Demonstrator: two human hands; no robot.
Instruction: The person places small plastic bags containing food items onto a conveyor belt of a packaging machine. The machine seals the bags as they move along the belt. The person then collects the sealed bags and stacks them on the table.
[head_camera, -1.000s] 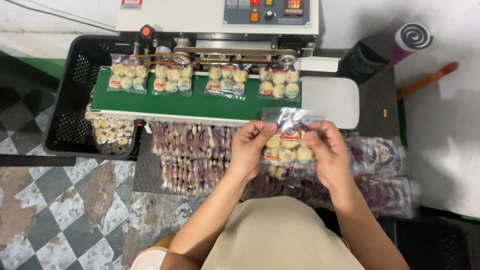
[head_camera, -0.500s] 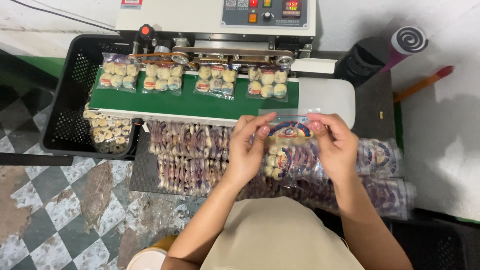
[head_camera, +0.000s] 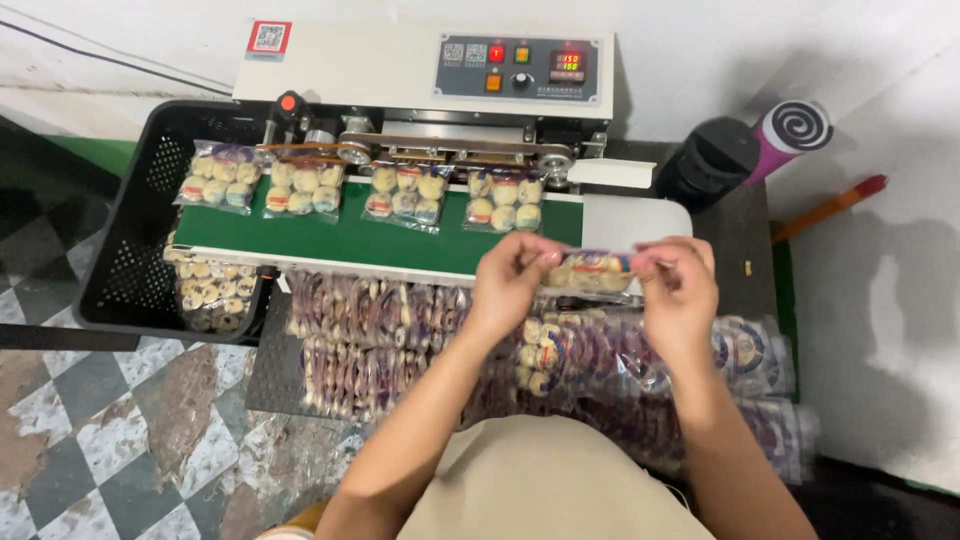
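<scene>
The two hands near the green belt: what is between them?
In the head view, a clear plastic packet of round sweets spans between left hand and right hand.

Four packets (head_camera: 400, 192) in a row on conveyor belt (head_camera: 340, 235), sealer machine (head_camera: 420, 75) behind; crate (head_camera: 130, 260) left; stacked packets (head_camera: 370, 340) below belt.

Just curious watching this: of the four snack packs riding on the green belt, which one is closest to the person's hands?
The rightmost pack on the green belt. It lies just beyond the left hand, while the other three sit further along the belt toward the black crate.
</scene>
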